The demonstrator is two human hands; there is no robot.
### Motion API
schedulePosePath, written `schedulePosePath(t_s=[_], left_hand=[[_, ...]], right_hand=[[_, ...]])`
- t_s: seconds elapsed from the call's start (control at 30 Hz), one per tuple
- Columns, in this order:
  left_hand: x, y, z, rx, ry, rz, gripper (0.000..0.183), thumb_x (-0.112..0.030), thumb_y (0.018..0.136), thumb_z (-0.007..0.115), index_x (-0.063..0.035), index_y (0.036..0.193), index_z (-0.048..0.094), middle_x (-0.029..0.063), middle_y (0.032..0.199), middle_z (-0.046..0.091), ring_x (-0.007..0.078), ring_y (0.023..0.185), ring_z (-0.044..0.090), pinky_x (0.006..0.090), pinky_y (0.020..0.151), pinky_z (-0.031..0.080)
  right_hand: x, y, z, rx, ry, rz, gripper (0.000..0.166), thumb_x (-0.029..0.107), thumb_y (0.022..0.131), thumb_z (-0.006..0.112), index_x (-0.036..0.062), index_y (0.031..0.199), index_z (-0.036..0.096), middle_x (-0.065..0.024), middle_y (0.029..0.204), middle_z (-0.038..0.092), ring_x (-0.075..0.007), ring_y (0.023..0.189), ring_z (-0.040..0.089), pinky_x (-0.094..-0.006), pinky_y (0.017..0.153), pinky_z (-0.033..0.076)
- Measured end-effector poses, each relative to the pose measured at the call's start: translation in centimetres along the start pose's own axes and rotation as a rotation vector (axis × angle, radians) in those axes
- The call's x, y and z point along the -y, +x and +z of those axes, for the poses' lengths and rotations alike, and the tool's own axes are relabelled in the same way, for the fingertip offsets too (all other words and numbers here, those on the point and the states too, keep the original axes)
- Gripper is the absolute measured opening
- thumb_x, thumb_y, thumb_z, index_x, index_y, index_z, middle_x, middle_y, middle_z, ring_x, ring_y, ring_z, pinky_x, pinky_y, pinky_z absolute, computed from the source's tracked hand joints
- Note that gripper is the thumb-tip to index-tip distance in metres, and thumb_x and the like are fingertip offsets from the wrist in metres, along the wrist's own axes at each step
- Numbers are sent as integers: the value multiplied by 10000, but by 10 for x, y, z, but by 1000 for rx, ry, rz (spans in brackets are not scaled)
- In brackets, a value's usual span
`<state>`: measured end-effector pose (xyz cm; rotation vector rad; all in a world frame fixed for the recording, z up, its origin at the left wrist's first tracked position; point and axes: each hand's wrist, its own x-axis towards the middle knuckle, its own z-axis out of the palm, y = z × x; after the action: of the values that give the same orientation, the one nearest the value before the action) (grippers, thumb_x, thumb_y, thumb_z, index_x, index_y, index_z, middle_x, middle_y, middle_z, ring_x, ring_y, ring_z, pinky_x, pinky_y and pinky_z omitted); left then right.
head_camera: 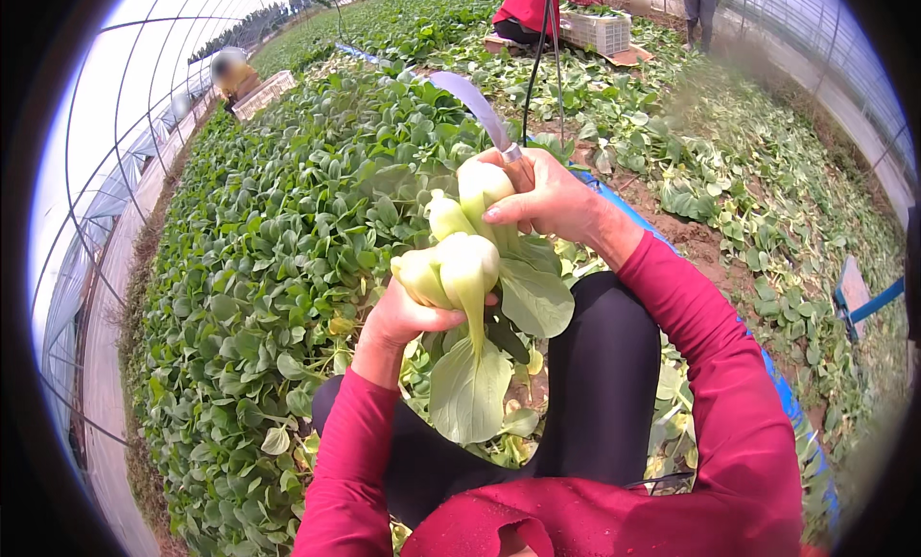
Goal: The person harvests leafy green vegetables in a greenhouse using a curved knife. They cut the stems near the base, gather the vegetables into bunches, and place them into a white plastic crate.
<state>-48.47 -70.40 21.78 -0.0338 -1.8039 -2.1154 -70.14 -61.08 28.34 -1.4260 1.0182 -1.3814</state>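
My left hand (396,314) grips pale-green bok choy heads (464,265), their cut bases turned up. A broad leaf (471,399) hangs from them between my knees. In my right hand (557,197) is a sickle, its short wooden handle (519,173) under the palm. The curved blade (471,100) points up and to the left, away from the vegetables. Thumb and fingers of that same hand also hold more bok choy (481,186), close against the heads in my left hand. Parts of the stems and leaves are hidden behind my hands.
Dense growing bok choy (252,269) fills the left side. Cut leaves (755,183) litter the soil at right, beyond a blue strip (626,204). Ahead, a person in red (525,14) crouches beside a white plastic crate (601,33). Dark thin poles (538,75) stand nearer.
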Motion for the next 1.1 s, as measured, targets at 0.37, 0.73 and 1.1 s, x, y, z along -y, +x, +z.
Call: schedulePosePath(t_s=[0.37, 0.73, 1.1], left_hand=[[0, -34, -36, -254, -18, 110, 549, -50, 614, 733, 11, 1140, 591, 87, 1021, 640, 201, 887, 651, 337, 846, 527], [-1, -32, -53, -144, 511, 138, 503, -94, 554, 742, 12, 1036, 644, 26, 1025, 612, 115, 903, 579, 273, 829, 463], [-3, -36, -57, -150, 98, 112, 711, -27, 571, 781, 32, 1241, 552, 3, 1023, 649, 61, 878, 575, 229, 823, 466]], right_hand=[[-17, 59, 58, -8, -115, 46, 907, 137, 688, 832, -20, 1390, 280, -133, 1165, 568, -179, 1078, 559, -330, 969, 440], [-60, 68, 58, 7, -109, 148, 776, 85, 666, 845, 22, 1297, 397, -65, 1210, 516, -142, 1140, 497, -331, 1008, 403], [-48, 66, 60, -213, -55, 195, 417, 123, 752, 778, 64, 1111, 573, 46, 824, 621, 1, 497, 404, -164, 440, 317]])
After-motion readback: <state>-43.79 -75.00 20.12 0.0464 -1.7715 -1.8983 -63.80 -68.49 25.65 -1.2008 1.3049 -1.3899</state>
